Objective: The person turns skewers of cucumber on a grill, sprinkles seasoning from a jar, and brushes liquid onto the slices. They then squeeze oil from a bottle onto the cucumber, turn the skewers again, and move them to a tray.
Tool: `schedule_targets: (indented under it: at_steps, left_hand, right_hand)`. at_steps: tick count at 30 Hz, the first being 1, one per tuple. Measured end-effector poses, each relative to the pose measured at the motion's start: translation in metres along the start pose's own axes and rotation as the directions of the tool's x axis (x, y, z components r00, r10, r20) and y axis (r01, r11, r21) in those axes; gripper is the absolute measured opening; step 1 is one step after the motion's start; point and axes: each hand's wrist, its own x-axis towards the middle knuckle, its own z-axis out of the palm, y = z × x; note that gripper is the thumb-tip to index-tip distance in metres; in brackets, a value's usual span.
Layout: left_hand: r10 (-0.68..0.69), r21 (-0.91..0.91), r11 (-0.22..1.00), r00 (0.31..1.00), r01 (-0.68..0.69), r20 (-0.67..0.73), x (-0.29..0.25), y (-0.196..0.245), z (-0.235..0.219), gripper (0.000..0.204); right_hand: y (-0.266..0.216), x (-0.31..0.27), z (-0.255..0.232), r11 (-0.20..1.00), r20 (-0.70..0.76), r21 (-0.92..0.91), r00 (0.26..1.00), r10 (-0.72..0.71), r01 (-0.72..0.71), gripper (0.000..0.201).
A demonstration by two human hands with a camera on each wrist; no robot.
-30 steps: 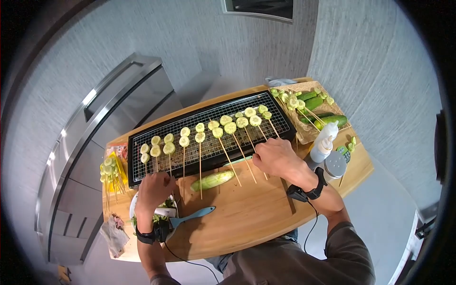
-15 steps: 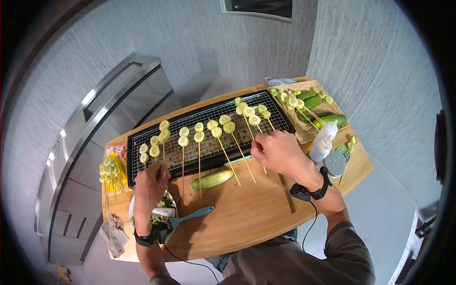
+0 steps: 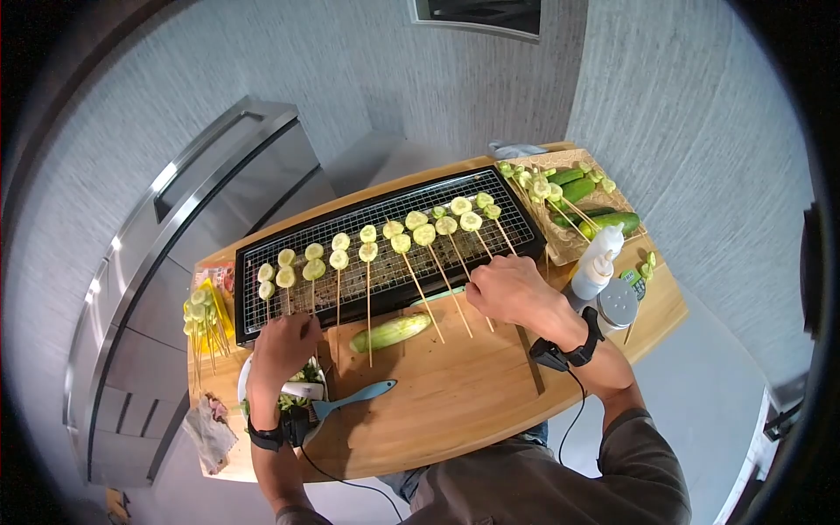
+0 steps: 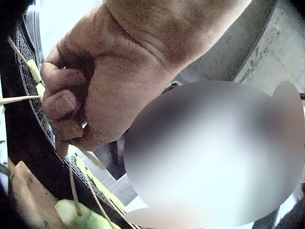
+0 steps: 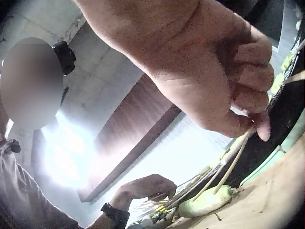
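Note:
A row of cucumber skewers lies across the wire rack of a black grill [image 3: 385, 306] in the head view. My left hand [image 3: 282, 352] pinches one skewer's stick at the grill's front left edge; that skewer's cucumber slices [image 3: 313, 269] rest on the rack. At the front right, the fingers of my right hand [image 3: 518, 289] pinch the stick of another skewer, whose slices [image 3: 446, 226] also lie on the rack. A peeled cucumber [image 3: 391, 332] lies on the table between both hands. Curled fingers [image 4: 62, 105] show in the left wrist view, with skewer sticks beside them.
A bowl of green scraps [image 3: 306, 391] with a blue-handled brush [image 3: 367, 390] stands under my left forearm. Squeeze bottles [image 3: 593, 273] and a shaker [image 3: 617, 304] stand by my right wrist. A tray [image 3: 569, 249] holds green cucumbers and skewers; a yellow container [image 3: 226, 319] holds more skewers.
Half a second ago both hands had raised their skewers' slices up and away from the row. Now these are back down on the rack, and the left hand is slightly lower.

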Motion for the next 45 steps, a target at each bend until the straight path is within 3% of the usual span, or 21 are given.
schedule_targets:
  at_steps: [3,6,8,12,15,18,20,24,26,30,32,39,41,45]
  left_hand:
    - [-0.033,0.029,0.999,0.999,0.032,0.044,-0.002,-0.003,0.001,0.028]
    - [-0.005,0.054,0.999,0.998,0.002,0.057,-0.004,-0.007,0.002,0.027]
    - [-0.052,0.109,0.993,0.998,0.049,0.029,-0.006,-0.003,0.000,0.024]
    - [-0.071,0.154,0.986,0.997,0.071,-0.004,-0.010,0.008,-0.009,0.024]
    - [-0.091,0.148,0.983,0.990,0.107,-0.110,-0.011,0.018,-0.008,0.026]
    - [-0.081,0.096,0.991,0.992,0.091,-0.097,-0.011,0.026,-0.002,0.033]
    - [0.020,0.083,0.997,0.996,-0.013,-0.085,-0.009,0.024,0.010,0.036]
    - [0.038,0.114,0.993,0.998,-0.033,-0.042,-0.006,0.026,0.019,0.038]
    - [0.066,0.171,0.983,0.998,-0.065,-0.002,-0.005,0.025,0.021,0.032]
    - [0.059,0.158,0.986,0.998,-0.053,-0.034,-0.003,0.021,0.024,0.030]
    - [0.078,0.128,0.989,0.995,-0.069,-0.067,-0.002,0.021,0.023,0.028]
    - [0.149,0.040,0.989,0.968,-0.144,-0.199,0.000,0.027,0.014,0.021]
    - [0.137,-0.106,0.979,0.951,-0.172,-0.277,0.000,0.033,0.007,0.018]
    - [0.095,-0.209,0.965,0.957,-0.156,-0.276,-0.003,0.040,-0.004,0.016]
  right_hand:
    - [0.004,-0.002,0.003,0.998,0.043,-0.053,0.999,-0.021,0.023,0.032]
    - [0.002,-0.006,-0.002,0.999,-0.055,-0.048,0.998,0.001,-0.003,0.033]
    - [0.001,-0.006,-0.006,0.999,-0.124,0.005,0.992,0.032,-0.032,0.031]
    - [-0.012,-0.009,-0.016,0.999,-0.101,0.036,0.995,0.006,-0.003,0.029]
    - [-0.015,-0.009,-0.004,1.000,-0.060,0.015,0.998,-0.026,0.027,0.031]
    - [-0.017,-0.009,0.003,0.996,-0.074,0.007,0.993,-0.088,0.088,0.033]
    - [-0.021,-0.009,0.001,0.992,-0.025,0.022,0.992,-0.124,0.125,0.041]
    - [-0.022,-0.007,0.007,0.994,0.017,-0.019,0.994,-0.103,0.104,0.036]
    - [-0.018,-0.006,0.015,0.990,-0.083,-0.007,0.987,-0.137,0.137,0.032]
    - [-0.018,-0.003,0.018,0.990,-0.096,0.009,0.985,-0.141,0.142,0.025]
    - [-0.019,-0.002,0.019,0.993,-0.164,0.021,0.980,-0.115,0.120,0.022]
    - [-0.024,-0.004,-0.002,0.987,-0.199,0.136,0.978,-0.058,0.086,0.022]
    - [-0.025,-0.007,-0.007,0.984,-0.294,0.129,0.953,-0.077,0.119,0.020]
    - [-0.028,-0.009,-0.016,0.980,-0.306,0.147,0.948,-0.087,0.137,0.020]
